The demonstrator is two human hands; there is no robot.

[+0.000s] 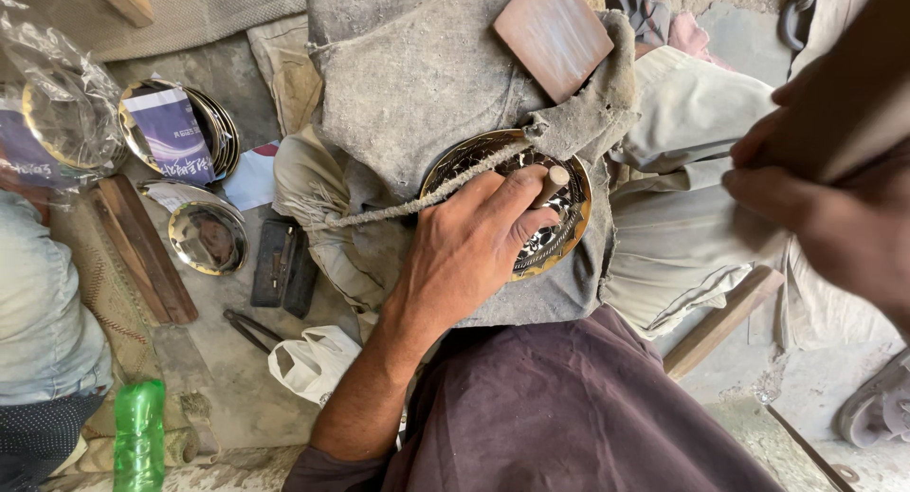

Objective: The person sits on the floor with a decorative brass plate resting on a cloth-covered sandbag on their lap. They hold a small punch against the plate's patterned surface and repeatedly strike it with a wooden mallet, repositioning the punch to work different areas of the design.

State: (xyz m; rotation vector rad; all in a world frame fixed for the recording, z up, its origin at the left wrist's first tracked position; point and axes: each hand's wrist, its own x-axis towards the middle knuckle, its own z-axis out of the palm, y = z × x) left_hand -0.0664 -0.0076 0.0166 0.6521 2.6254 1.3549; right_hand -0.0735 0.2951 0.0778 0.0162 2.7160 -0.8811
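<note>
One engraved brass plate (559, 228) on the grey cloth (417, 84) over the lap, under a cord (417, 200); left hand (474, 246) closed around one wooden-handled tool (553, 181), pressing on the plate; right hand (834, 198) up at the frame's right edge, gripping one dark handle (853, 94); a stack of plates (213, 127) and one single plate (207, 236) lie left, well apart; one green bottle (139, 435) bottom-left.

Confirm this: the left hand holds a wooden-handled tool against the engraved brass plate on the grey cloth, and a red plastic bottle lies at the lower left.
One detail is off. In the head view the plastic bottle at the lower left is green, not red. The rest stands: the left hand holds a wooden-handled tool against the engraved brass plate on the grey cloth.
</note>
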